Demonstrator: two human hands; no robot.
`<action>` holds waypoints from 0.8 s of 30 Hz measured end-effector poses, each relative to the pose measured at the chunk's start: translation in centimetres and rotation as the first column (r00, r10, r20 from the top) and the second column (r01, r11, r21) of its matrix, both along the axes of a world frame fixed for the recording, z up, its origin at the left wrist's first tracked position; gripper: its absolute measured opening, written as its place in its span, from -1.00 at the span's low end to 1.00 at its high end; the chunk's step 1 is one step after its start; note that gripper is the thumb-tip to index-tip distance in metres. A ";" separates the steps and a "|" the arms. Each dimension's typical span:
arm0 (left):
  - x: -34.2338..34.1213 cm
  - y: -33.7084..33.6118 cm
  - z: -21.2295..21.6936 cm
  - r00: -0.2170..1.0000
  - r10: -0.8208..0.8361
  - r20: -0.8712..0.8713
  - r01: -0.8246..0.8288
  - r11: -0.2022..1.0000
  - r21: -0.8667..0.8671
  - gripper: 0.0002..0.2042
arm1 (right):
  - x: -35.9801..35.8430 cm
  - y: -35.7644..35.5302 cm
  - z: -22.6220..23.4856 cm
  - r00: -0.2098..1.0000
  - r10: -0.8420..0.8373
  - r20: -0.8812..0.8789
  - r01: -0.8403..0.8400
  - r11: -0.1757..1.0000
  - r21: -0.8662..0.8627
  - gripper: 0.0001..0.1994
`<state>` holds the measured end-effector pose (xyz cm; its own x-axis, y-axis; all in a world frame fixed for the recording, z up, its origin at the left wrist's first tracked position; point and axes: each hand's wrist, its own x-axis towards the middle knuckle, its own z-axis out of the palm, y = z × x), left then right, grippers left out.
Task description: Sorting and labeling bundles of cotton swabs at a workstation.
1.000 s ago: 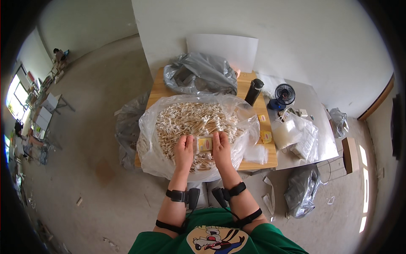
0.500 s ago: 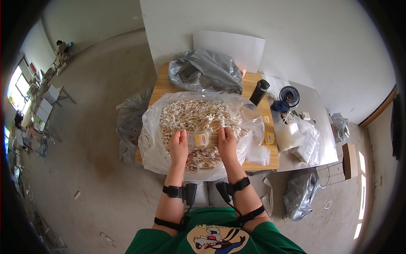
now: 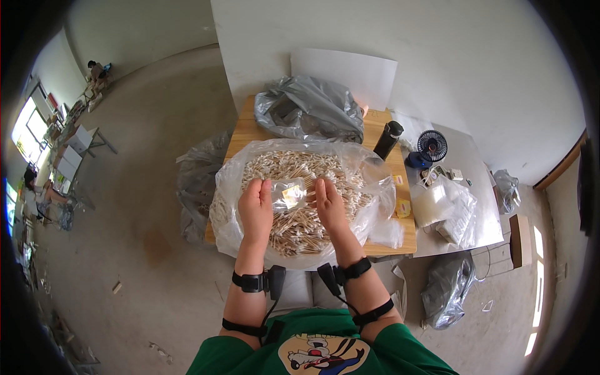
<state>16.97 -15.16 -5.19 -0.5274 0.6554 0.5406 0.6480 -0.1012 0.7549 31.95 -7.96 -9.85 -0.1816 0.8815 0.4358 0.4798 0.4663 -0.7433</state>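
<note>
A small clear plastic bag with a yellow label (image 3: 291,196) is held over a heap of cotton swabs (image 3: 294,164). My left hand (image 3: 255,203) is closed on the bag's left end. At the bag's right end my right hand (image 3: 331,205) is closed, seemingly round a bunch of cotton swabs whose sticks show just left of its fingers; most of that bunch is hidden. The heap lies in a large, wide-open clear plastic bag (image 3: 225,232) on a wooden table (image 3: 244,122).
Behind the heap lies a grey plastic bag (image 3: 312,106). To the right stand a black bottle (image 3: 389,139) and a small fan (image 3: 431,146). Clear packets (image 3: 386,233) lie at the table's right edge, beside a metal-topped table (image 3: 484,215). Two people sit far left.
Both hands have moved slightly away from me, raising the small bag in view. The bag has tilted, its label now catching glare, and fewer stick ends show by my right hand.
</note>
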 end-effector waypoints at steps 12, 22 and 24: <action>4.4 0.7 4.7 0.911 -0.046 -0.409 0.045 0.999 -0.012 -0.81 | 3.8 -2.5 -1.6 0.249 -0.275 -0.929 -0.754 0.547 -0.364 -0.84; 19.2 1.2 -1.7 0.628 -0.475 0.616 0.632 0.774 -0.048 -0.76 | 27.2 -2.8 -5.1 0.206 -0.342 -0.917 -0.196 0.904 -0.381 -0.83; 23.5 2.4 -5.8 0.615 -0.542 0.573 0.720 0.683 -0.128 -0.76 | 30.9 -4.4 -6.3 0.166 -0.478 -0.863 -0.028 0.872 -0.488 -0.84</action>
<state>40.44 -12.77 -10.95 -0.0269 0.9983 0.0522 0.0831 -0.0498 0.9953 62.81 -12.39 -16.13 0.3743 0.9017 -0.2165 -0.6660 0.0989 -0.7394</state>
